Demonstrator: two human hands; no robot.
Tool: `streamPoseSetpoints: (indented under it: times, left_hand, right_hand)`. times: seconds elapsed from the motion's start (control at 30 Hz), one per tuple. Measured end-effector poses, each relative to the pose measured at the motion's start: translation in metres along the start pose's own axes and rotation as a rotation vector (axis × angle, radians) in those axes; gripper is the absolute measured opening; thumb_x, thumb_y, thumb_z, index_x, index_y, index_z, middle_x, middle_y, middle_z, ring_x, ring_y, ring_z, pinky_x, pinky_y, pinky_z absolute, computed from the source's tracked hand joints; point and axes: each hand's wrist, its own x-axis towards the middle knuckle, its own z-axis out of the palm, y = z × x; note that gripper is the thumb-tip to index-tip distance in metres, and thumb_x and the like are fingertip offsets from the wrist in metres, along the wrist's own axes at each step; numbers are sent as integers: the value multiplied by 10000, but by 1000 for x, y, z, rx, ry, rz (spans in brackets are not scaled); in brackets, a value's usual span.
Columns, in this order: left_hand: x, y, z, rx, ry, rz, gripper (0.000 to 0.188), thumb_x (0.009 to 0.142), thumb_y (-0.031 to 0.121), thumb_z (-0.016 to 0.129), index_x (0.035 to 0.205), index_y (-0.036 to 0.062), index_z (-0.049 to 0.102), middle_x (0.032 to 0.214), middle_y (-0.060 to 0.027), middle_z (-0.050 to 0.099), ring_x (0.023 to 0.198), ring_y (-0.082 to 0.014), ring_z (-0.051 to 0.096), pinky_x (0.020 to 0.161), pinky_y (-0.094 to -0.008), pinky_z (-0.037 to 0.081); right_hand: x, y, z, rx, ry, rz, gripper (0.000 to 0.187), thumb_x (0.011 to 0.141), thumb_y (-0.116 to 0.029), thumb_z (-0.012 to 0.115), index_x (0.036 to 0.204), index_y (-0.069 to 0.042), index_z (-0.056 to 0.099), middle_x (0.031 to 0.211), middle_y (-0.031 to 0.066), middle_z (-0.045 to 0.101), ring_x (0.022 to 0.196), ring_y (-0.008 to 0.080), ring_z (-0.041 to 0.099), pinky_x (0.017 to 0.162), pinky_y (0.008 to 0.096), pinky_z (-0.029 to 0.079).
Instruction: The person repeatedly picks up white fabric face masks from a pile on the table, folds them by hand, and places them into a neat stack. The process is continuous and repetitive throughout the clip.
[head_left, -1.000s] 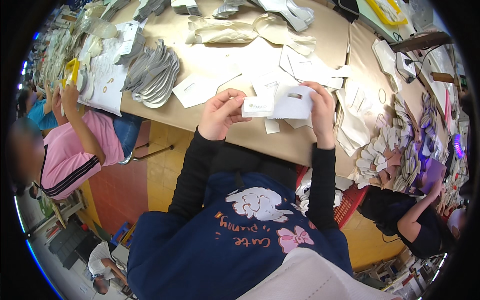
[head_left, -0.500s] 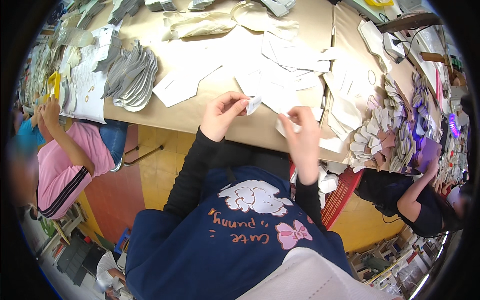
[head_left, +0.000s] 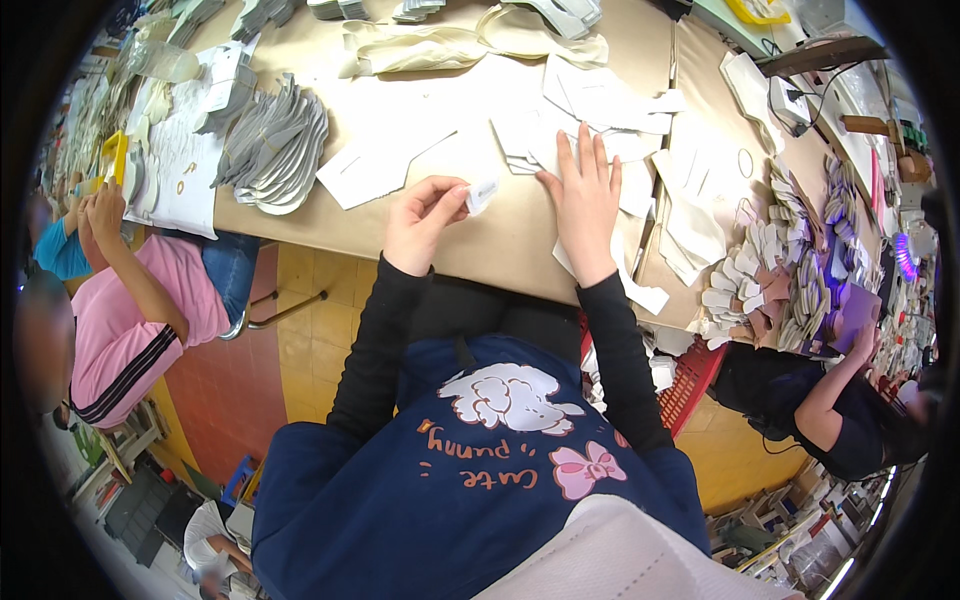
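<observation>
My left hand [head_left: 424,216] pinches a small white label [head_left: 482,195] between thumb and fingertips, just above the near edge of the table. Further right, my right hand [head_left: 584,195] lies with fingers stretched out over a loose pile of white cut pieces [head_left: 514,140]. Its palm and fingers hide part of that pile. Beyond my left hand, a white angular cut piece [head_left: 372,168] rests flat on the brown-covered table [head_left: 300,228]. Under my right wrist, more white scraps [head_left: 645,294] reach the table edge.
A fanned stack of grey cut pieces [head_left: 275,150] stands on the left. Cream fabric [head_left: 420,50] lies across the back. Bundled pieces [head_left: 745,275] crowd the right side above a red crate [head_left: 690,385]. Co-workers sit on both sides, one in a pink shirt [head_left: 135,310].
My right hand has let go of a small white piece, moved forward and flattened onto the white pile. My left hand has shifted slightly left, still pinching the label.
</observation>
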Motion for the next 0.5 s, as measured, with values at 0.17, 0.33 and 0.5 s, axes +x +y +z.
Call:
streamPoseSetpoints:
  times: [0.17, 0.33, 0.5]
  left_hand:
    - [-9, 7, 22, -9, 6, 115, 161, 1010, 128, 637, 1088, -3, 686, 971, -27, 685, 869, -96, 627, 818, -259, 527]
    - [-19, 8, 44, -17, -13, 156, 136, 982, 69, 664, 1058, -35, 705, 951, -41, 700, 881, -113, 653, 823, -255, 530]
    - [-23, 3, 55, 0, -100, 145, 141, 989, 75, 654, 1054, -40, 703, 942, -55, 706, 901, -118, 670, 838, -257, 536]
  right_hand:
    - [9, -24, -52, 460, 91, 149, 388, 879, -180, 765, 1238, -72, 667, 1332, 136, 611, 1196, 303, 596, 999, 411, 471]
    - [-19, -54, -84, 874, 22, 169, 316, 807, -144, 832, 1055, -2, 699, 966, 139, 723, 900, 260, 714, 783, 343, 555]
    - [-37, -53, -79, 1007, 58, 363, 197, 866, -65, 774, 1041, 15, 735, 921, 117, 761, 829, 190, 744, 749, 286, 566]
